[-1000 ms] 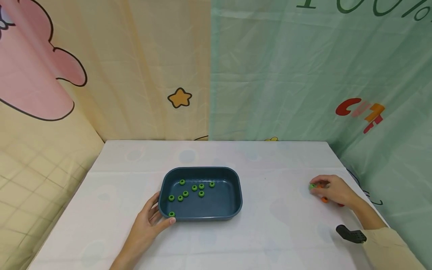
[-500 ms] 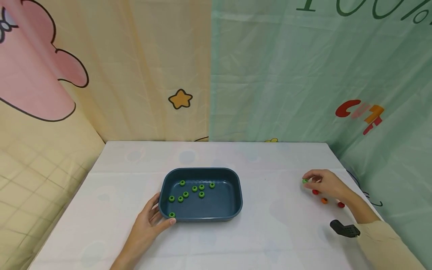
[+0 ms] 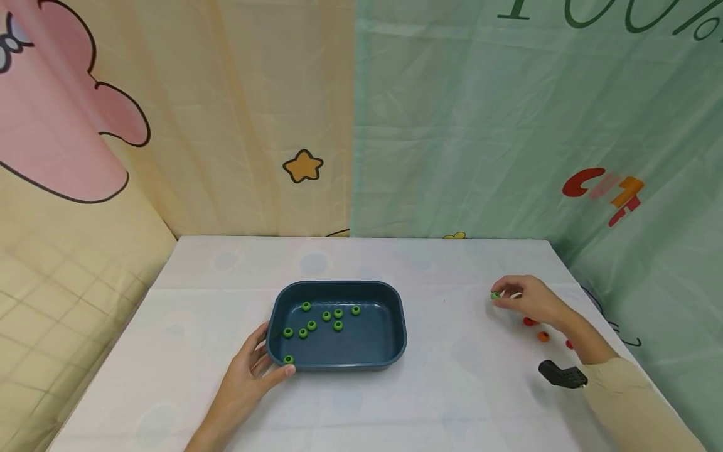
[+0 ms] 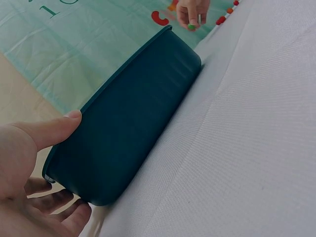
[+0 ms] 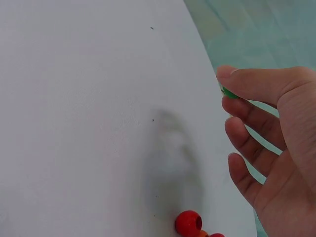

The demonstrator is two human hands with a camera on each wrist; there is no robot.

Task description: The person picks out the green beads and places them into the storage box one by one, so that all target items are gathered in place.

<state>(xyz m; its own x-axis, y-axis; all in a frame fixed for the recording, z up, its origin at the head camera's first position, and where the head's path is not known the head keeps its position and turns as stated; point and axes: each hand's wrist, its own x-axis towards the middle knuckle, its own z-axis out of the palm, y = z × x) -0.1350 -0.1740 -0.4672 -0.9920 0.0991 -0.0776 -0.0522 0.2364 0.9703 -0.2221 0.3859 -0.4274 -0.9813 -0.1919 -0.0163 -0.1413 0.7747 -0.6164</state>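
Note:
A dark blue rectangular tray (image 3: pixel 369 340) sits on the white table, with several green beads (image 3: pixel 338 326) scattered over its floor. My left hand (image 3: pixel 244 375) holds the tray's near left corner, thumb on the front side and fingers around the left side. In the left wrist view, the thumb (image 4: pixel 58 129) lies against the tray's outer wall. Off to the right, my right hand (image 3: pixel 531 299) pinches one green bead (image 3: pixel 494 295) between thumb and fingertips, above the table. The right wrist view shows that bead (image 5: pixel 229 93) mostly covered by the thumb.
Below the right hand lie a red bead (image 3: pixel 530 321), an orange bead (image 3: pixel 543 337) and another red bead (image 3: pixel 569 344), partly hidden by the forearm. A black strap-like piece (image 3: pixel 563 375) sticks out by the right sleeve. Curtains (image 3: pixel 452 125) stand behind the table (image 3: pixel 452 389).
My right hand has moved left and away from me with the green bead, rising off the spot beside the red and orange beads and uncovering them. The left hand and tray stay put.

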